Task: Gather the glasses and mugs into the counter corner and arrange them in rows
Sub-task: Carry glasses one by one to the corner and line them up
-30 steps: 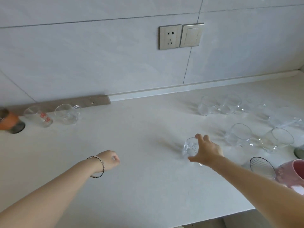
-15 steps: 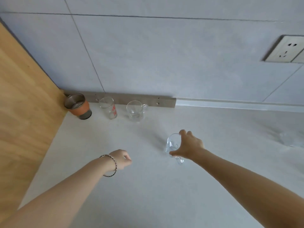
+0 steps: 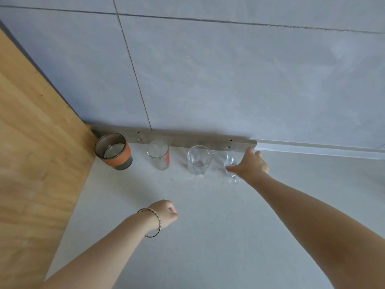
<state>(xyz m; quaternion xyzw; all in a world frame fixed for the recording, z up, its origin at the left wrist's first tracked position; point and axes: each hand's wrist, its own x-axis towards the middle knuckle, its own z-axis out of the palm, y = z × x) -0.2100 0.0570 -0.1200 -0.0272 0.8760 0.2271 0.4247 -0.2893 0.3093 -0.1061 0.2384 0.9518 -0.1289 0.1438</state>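
Along the back wall in the counter corner stand an orange-banded cup (image 3: 114, 151), a clear glass with red print (image 3: 158, 155) and a clear handled mug (image 3: 198, 160), left to right. My right hand (image 3: 251, 164) grips a small clear glass (image 3: 230, 163) just right of the mug, at the end of that row; the hand covers much of it and I cannot tell whether it rests on the counter. My left hand (image 3: 164, 213) hovers as a loose fist over the counter nearer to me, holding nothing.
A wooden panel (image 3: 37, 163) bounds the counter (image 3: 208, 236) on the left. A grey strip (image 3: 177, 140) runs along the foot of the tiled wall behind the row. The other glasses to the right are out of view.
My right hand has carried the small glass from the middle of the counter left and back to the row by the wall. The view has swung left toward the corner.
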